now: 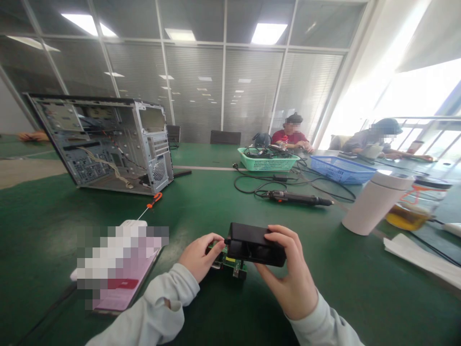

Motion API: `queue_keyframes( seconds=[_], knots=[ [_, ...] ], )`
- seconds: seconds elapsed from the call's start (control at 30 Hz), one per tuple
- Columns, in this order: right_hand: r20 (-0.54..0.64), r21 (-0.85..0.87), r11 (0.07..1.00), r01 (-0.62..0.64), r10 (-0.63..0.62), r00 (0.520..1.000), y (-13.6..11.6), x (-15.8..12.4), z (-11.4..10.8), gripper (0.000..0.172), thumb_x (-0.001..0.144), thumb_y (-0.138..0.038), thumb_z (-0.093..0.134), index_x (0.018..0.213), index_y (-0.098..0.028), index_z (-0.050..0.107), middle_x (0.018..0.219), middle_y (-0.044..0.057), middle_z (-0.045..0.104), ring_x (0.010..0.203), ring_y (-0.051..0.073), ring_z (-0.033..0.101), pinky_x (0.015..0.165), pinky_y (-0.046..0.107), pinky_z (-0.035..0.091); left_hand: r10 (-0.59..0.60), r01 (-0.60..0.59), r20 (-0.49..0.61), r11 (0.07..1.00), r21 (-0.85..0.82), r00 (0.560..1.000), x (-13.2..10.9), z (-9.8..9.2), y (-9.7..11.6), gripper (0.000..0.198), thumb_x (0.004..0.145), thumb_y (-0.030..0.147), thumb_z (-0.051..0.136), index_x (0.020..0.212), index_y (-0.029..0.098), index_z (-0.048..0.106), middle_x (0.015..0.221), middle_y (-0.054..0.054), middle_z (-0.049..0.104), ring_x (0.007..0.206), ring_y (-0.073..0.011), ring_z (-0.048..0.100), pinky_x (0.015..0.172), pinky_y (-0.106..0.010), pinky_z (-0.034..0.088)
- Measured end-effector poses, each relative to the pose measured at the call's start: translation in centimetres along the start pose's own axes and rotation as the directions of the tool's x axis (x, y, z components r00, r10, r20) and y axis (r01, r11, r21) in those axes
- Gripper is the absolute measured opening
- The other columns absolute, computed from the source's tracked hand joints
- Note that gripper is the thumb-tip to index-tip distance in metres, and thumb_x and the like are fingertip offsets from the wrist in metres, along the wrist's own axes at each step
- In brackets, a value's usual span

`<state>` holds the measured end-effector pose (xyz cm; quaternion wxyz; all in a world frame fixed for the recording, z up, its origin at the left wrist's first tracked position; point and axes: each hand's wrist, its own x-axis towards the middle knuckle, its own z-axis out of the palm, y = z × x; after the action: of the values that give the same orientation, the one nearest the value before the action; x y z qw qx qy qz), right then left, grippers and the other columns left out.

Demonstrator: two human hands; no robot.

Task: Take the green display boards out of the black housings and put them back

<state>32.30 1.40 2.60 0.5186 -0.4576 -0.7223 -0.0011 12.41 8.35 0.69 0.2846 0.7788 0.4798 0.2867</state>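
A small green circuit board [230, 263] sits low over the green table [201, 206], just in front of me. My left hand [200, 255] is closed in a pinch on the board's left edge. A black box-shaped part [254, 242] rests on top of the board. My right hand [288, 276] wraps around the right end of this black part, fingers curled over its top. Both sleeves are light grey.
An open computer case [108, 142] stands at the back left, with an orange-handled screwdriver [153, 202] before it. A blurred booklet [118, 269] lies left. A black electric screwdriver [295, 198], green basket [266, 161], blue basket [340, 169], white cup [374, 204] and papers [421, 257] lie right. Two people sit far back.
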Motion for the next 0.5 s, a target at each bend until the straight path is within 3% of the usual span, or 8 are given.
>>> queue_keyframes(
  seconds=[0.13, 0.2, 0.33, 0.5],
  knots=[
    [-0.006, 0.044, 0.998, -0.040, 0.040, 0.999, 0.4, 0.0, 0.1, 0.031, 0.078, -0.022, 0.055, 0.105, -0.018, 0.041, 0.110, 0.011, 0.041, 0.104, 0.025, 0.042, 0.085, 0.040, 0.039, -0.018, 0.018, -0.003, 0.999, 0.028, 1.000, -0.1, 0.1, 0.1, 0.039, 0.078, 0.050, 0.041, 0.093, 0.021, 0.062, 0.088, -0.005, 0.067, 0.081, -0.0213, 0.059, 0.068, -0.027, 0.041],
    [0.035, 0.094, 0.985, -0.144, 0.141, 0.989, 0.8, -0.1, 0.1, 0.032, 0.077, -0.027, 0.057, 0.104, -0.019, 0.042, 0.105, 0.009, 0.045, 0.097, 0.024, 0.046, 0.082, 0.037, 0.041, -0.035, 0.035, -0.006, 0.999, 0.026, 0.999, -0.2, 0.1, 0.3, 0.040, 0.077, 0.052, 0.043, 0.093, 0.021, 0.062, 0.089, -0.005, 0.066, 0.080, -0.0214, 0.059, 0.068, -0.028, 0.042],
    [0.133, 0.158, 0.894, -0.420, 0.402, 0.906, 1.8, -0.6, -0.5, 0.036, 0.076, -0.040, 0.059, 0.100, -0.018, 0.044, 0.091, 0.005, 0.053, 0.079, 0.021, 0.053, 0.071, 0.032, 0.044, -0.051, 0.052, -0.019, 0.999, 0.011, 0.998, -0.5, 0.0, 0.6, 0.039, 0.073, 0.052, 0.048, 0.094, 0.022, 0.062, 0.088, -0.006, 0.066, 0.077, -0.0220, 0.060, 0.066, -0.029, 0.043],
    [0.134, 0.075, 0.837, -0.542, 0.530, 0.837, 4.3, -2.6, -3.2, 0.043, 0.073, -0.053, 0.056, 0.097, -0.018, 0.046, 0.083, 0.004, 0.057, 0.075, 0.022, 0.055, 0.065, 0.032, 0.045, -0.047, 0.048, -0.047, 0.999, 0.007, 0.998, -0.5, -0.1, 0.7, 0.037, 0.070, 0.050, 0.053, 0.093, 0.024, 0.063, 0.086, -0.005, 0.066, 0.077, -0.0226, 0.060, 0.069, -0.030, 0.043]
  ],
)
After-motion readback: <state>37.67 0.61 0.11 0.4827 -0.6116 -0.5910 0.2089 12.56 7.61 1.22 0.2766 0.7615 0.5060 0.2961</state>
